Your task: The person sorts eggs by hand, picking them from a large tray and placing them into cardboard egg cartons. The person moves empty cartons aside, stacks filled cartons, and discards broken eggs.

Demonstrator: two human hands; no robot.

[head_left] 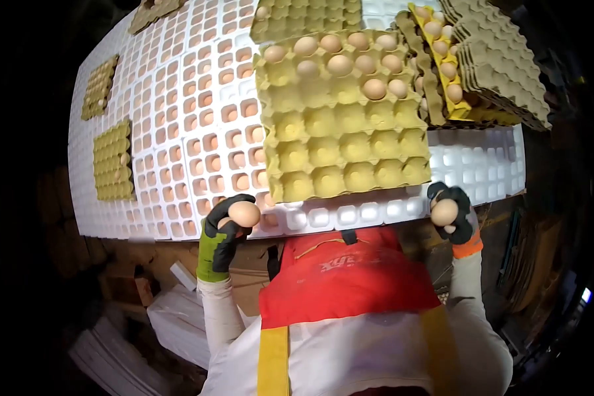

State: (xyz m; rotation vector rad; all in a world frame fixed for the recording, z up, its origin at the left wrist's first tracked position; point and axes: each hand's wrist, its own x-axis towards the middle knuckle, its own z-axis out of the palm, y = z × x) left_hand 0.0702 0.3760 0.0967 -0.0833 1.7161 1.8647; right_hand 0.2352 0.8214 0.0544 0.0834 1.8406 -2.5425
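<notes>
My left hand [228, 228], in a black and green glove, is closed round eggs [244, 214] at the near edge of the white foam trays [211, 164]. My right hand [454, 214], in a black glove with an orange cuff, grips eggs [444, 212] by the near right edge. Between and beyond my hands lies a yellowish cardboard egg tray [347, 149]. Several eggs sit in its far rows, and its nearer cups hold none. Many cells of the foam trays left of it contain eggs.
Stacked grey-brown cardboard trays [501, 56] stand at the back right, beside a yellow tray [450, 92] with eggs. Smaller cardboard trays [114, 162] rest on the foam at the left. White stacked foam [178, 323] lies below the table at the lower left.
</notes>
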